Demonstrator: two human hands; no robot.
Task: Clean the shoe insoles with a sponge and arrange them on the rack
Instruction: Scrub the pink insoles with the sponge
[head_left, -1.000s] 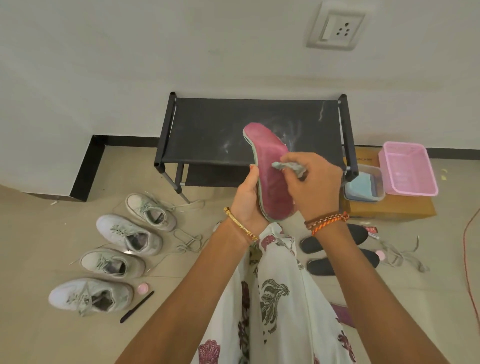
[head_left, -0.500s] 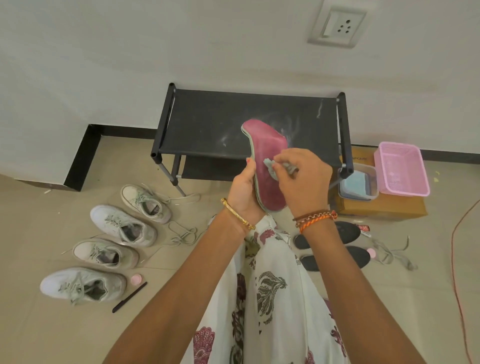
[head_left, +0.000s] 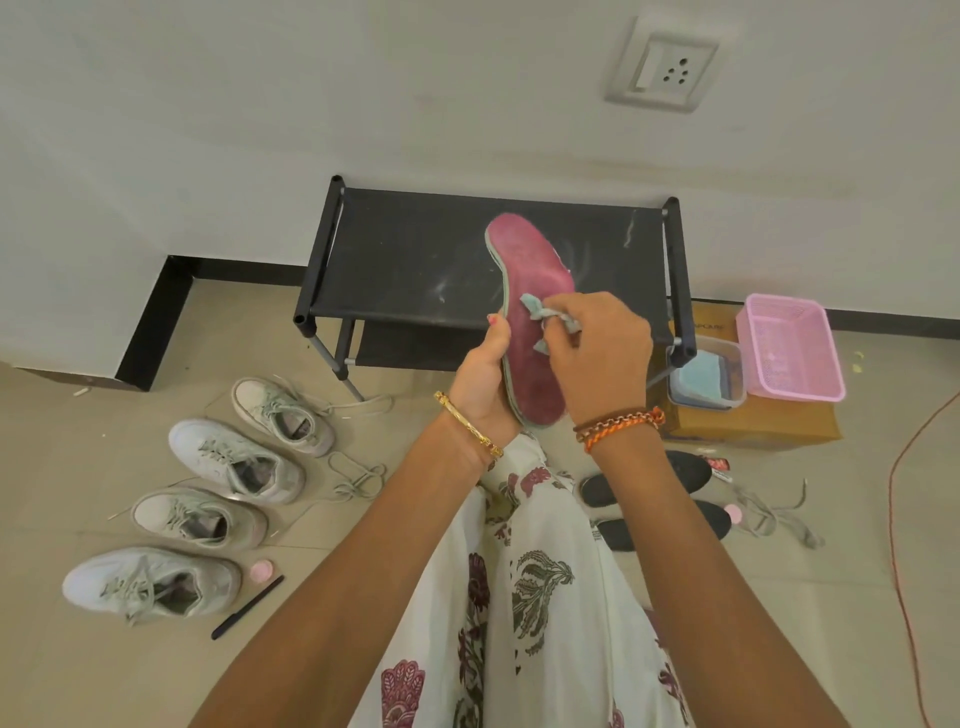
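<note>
The left hand (head_left: 480, 376) grips a pink insole (head_left: 530, 312) by its edge, toe pointing away, held above the black rack (head_left: 415, 260). The right hand (head_left: 602, 353) pinches a pale blue sponge (head_left: 535, 306) against the insole's top face. Two dark insoles (head_left: 613, 512) lie on the floor below the right wrist.

Insole (head_left: 532, 312): matt pink fabric, napped | Rack (head_left: 415, 260): matt black cloth shelf, scuffed, metal tubes | Basket (head_left: 789, 345): glossy pink plastic mesh | Floor (head_left: 78, 457): smooth tile
</note>
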